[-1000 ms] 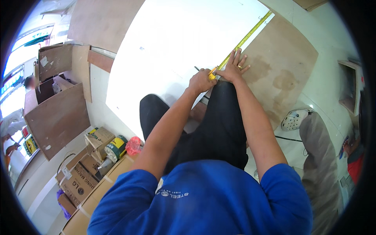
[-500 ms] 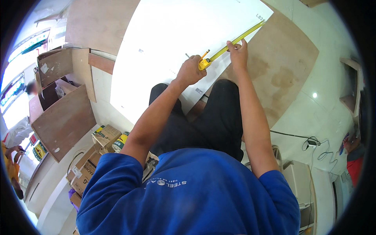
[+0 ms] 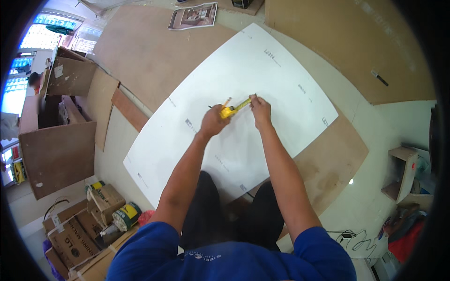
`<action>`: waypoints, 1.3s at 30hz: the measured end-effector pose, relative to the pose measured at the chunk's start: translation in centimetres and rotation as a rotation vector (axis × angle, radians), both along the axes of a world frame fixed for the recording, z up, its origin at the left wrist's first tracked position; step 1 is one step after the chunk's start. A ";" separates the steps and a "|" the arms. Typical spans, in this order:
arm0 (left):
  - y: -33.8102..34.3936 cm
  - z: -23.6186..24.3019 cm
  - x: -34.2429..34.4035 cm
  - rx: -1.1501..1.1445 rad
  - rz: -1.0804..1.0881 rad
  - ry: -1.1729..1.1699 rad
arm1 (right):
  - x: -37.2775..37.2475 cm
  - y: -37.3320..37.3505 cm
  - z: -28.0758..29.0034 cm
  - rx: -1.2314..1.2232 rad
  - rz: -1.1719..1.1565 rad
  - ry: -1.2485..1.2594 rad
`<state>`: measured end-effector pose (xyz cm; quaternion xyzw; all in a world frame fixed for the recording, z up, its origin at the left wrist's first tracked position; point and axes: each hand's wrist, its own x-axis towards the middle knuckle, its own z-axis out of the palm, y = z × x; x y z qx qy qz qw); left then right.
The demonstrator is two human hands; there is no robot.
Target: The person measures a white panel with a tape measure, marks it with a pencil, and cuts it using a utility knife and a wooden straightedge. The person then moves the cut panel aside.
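Note:
A large white board [image 3: 304, 114] with small printed marks lies in front of my dark-trousered knees, over brown panels. My left hand [image 3: 213, 121] is closed on a yellow tape measure [image 3: 228, 112], with an orange pencil [image 3: 228, 101] and a thin dark stick poking out beside it, above the board's middle. My right hand [image 3: 261, 110] has its fingers pinched on the end of a short stretch of yellow blade [image 3: 243, 103], a little to the right of the case.
Brown sheets [image 3: 337, 37], one with a black marker, and a printed picture [image 3: 192, 16] lie ahead. Wooden cabinets [image 3: 56, 157] stand left, near a person [image 3: 33, 79]. Cardboard boxes [image 3: 75, 241] and cans [image 3: 124, 218] sit lower left. A wooden box [image 3: 398, 173] and cables [image 3: 347, 236] are right.
Both hands have left the board's right edge for its middle, the long blade now much shorter. My right hand went from spread on the blade to pinching its end. The view has tilted forward.

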<state>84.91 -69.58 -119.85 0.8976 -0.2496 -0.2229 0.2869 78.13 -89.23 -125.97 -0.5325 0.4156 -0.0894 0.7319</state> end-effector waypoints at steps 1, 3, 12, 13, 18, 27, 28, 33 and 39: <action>0.9 -0.6 2.2 -0.030 0.010 -0.057 | 2.8 -1.9 -0.3 -0.056 -0.018 0.010; 3.2 -1.6 5.9 -0.111 0.098 -0.108 | 8.6 -5.9 -0.5 -0.137 -0.062 -0.010; 6.9 -6.9 9.3 -0.341 0.561 0.339 | 26.3 -12.3 -3.6 -0.545 -0.266 0.131; 7.0 -7.1 10.0 -0.272 0.496 0.282 | 27.1 -12.8 -3.9 -0.646 -0.312 0.109; 6.1 -7.0 16.1 -0.452 0.496 0.287 | 28.6 -14.9 -6.0 -0.963 -0.305 -0.025; -2.4 -4.8 18.3 -0.196 0.399 0.116 | 29.9 -14.6 -7.3 -1.187 -0.074 0.162; -3.7 -4.5 18.8 -0.181 0.381 0.114 | 30.0 -14.5 -7.1 -1.215 -0.051 0.179; -9.1 -2.0 21.2 -0.073 0.317 0.034 | 30.2 -13.8 -6.5 -1.344 -0.054 0.338; -12.1 0.2 22.1 -0.094 0.226 -0.060 | 30.3 -14.1 -6.0 -1.316 0.066 0.532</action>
